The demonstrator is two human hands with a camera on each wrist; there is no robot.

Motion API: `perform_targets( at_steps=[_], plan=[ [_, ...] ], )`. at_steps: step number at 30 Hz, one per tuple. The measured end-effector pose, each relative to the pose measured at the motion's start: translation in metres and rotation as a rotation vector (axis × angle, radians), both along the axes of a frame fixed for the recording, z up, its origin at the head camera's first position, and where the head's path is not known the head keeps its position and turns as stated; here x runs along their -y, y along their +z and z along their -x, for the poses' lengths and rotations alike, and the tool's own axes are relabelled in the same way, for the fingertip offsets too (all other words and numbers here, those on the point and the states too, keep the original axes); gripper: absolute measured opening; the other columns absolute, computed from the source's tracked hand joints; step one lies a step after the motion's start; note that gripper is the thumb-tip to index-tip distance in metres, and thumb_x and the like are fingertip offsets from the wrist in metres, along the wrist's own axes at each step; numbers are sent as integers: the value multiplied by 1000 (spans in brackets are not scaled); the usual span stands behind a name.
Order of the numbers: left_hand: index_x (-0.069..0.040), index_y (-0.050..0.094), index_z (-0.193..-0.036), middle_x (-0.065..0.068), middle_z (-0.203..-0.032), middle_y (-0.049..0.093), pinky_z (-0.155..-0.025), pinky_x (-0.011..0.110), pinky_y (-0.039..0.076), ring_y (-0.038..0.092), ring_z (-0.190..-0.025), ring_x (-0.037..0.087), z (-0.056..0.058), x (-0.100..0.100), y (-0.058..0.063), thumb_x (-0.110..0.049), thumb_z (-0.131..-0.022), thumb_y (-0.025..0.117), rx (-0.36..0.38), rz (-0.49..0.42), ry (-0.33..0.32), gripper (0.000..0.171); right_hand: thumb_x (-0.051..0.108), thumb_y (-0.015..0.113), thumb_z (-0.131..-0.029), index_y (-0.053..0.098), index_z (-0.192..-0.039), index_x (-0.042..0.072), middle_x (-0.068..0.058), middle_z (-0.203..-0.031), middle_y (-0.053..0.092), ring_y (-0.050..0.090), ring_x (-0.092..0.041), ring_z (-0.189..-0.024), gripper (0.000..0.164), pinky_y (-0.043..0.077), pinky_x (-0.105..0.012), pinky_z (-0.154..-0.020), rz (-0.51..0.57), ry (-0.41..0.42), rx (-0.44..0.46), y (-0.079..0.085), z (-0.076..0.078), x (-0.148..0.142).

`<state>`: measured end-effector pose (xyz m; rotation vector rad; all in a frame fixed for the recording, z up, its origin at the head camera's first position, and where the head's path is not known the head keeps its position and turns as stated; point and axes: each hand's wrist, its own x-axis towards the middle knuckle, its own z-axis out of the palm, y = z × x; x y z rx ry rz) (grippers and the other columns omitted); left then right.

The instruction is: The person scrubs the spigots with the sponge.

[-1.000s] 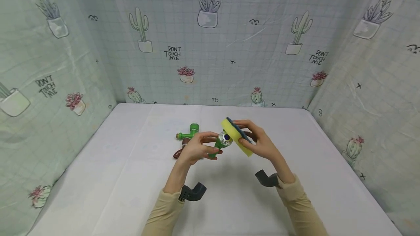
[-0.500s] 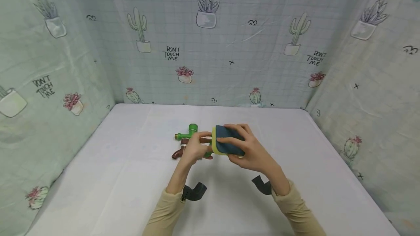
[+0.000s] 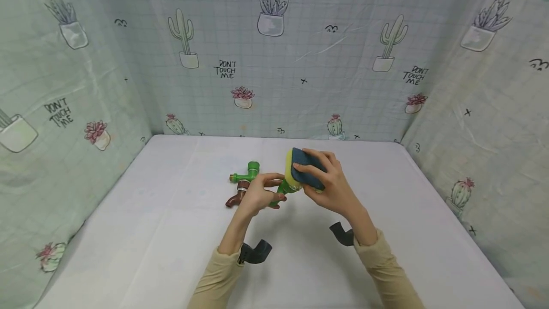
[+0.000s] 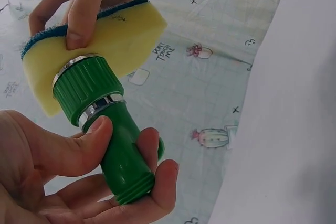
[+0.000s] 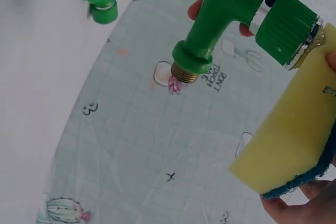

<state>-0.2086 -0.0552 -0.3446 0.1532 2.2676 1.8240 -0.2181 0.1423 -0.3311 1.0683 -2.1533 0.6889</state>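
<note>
My left hand [image 3: 257, 195] grips a green plastic tap [image 4: 126, 166] by its body, with the thumb on one side and fingers curled round the other. The tap's ribbed knob [image 4: 89, 85] points up toward the sponge, and a brass-threaded end [image 5: 185, 72] shows in the right wrist view. My right hand [image 3: 333, 189] holds a yellow sponge [image 3: 289, 168] with a dark blue scouring side, thumb on the yellow foam and fingers over the blue. The yellow face lies against the end of the knob, hiding that end.
On the white table [image 3: 180, 242], just beyond my left hand, lie another green tap [image 3: 249, 175] and a brown tap [image 3: 236, 198], partly hidden by that hand. A cactus-print cloth [image 3: 274, 61] hangs behind the table and along both sides.
The sponge first came left and down across the knob's end, turning its blue side to the head view. Since then it has risen slightly right. My left hand and tap have barely shifted.
</note>
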Motion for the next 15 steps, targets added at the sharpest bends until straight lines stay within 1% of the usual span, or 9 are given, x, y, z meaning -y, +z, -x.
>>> perform_targets(
  at_steps=[4, 9, 13, 15],
  plan=[
    [-5, 56, -117, 24, -124, 50, -59, 37, 56, 67, -73, 24, 1, 1, -2, 13, -77, 56, -8, -19, 17, 44, 9, 68, -71, 58, -115, 22, -14, -132, 42, 37, -29, -108, 46, 39, -51, -84, 14, 18, 47, 0, -2, 2],
    [-6, 56, -117, 24, -124, 51, -59, 35, 56, 67, -78, 29, 2, 1, -3, 12, -78, 57, -14, -62, 38, 44, 11, 65, -72, 57, -117, 23, -13, -134, 40, 35, -28, -109, 47, 41, -50, -84, -8, 57, 79, 0, -12, 3],
    [-6, 54, -120, 24, -123, 52, -58, 35, 56, 66, -81, 33, 3, 1, -2, 11, -79, 57, 0, -78, 15, 45, 11, 65, -72, 57, -117, 24, -13, -134, 40, 35, -27, -110, 47, 40, -49, -85, -14, 59, 77, 1, -13, 3],
    [-5, 54, -121, 25, -122, 52, -58, 35, 56, 66, -80, 32, 2, 0, -1, 11, -79, 57, 12, -78, -7, 45, 9, 66, -71, 58, -116, 23, -14, -132, 41, 36, -28, -109, 48, 40, -50, -84, -5, 55, 69, 1, -11, 2]
  ],
)
